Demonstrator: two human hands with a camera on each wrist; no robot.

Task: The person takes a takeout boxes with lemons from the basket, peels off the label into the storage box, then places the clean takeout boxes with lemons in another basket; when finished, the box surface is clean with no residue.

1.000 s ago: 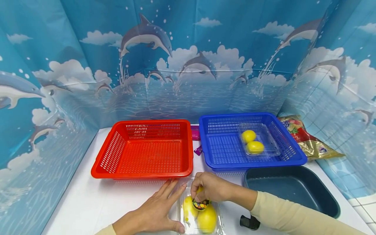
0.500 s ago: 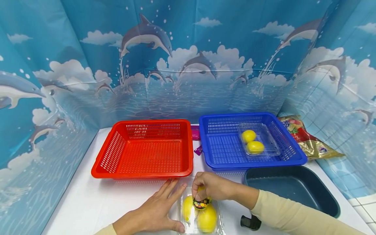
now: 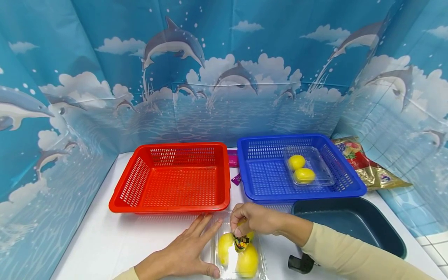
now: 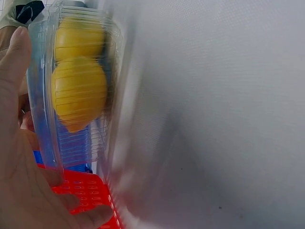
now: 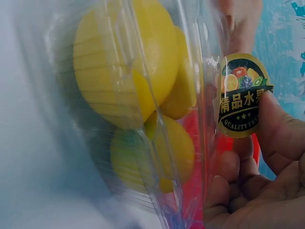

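Note:
A clear plastic clamshell box (image 3: 218,268) holding several lemons (image 5: 128,67) lies on the table, in front of me. My left hand (image 3: 187,249) rests along its left side with fingers spread and straight, fingertips and thumb right at the edge. Over the box, my right hand (image 3: 257,219) pinches the edge of a black and gold fruit sticker (image 5: 242,95) between thumb and fingers. In the right wrist view the sticker stands up at the lid's surface, its printed face showing fruit and lettering.
Behind stand a red basket (image 3: 115,198) and a blue basket (image 3: 246,186), the latter holding another clear box (image 3: 320,163) with two lemons. A dark tray (image 3: 350,221) sits at right under my forearm, near a black object (image 3: 297,264). A gold-red bag (image 3: 367,167) leans beyond.
My right hand has shifted slightly right and up, and the pinched sticker has tilted up from its flatter position on the lid. The left hand keeps its place.

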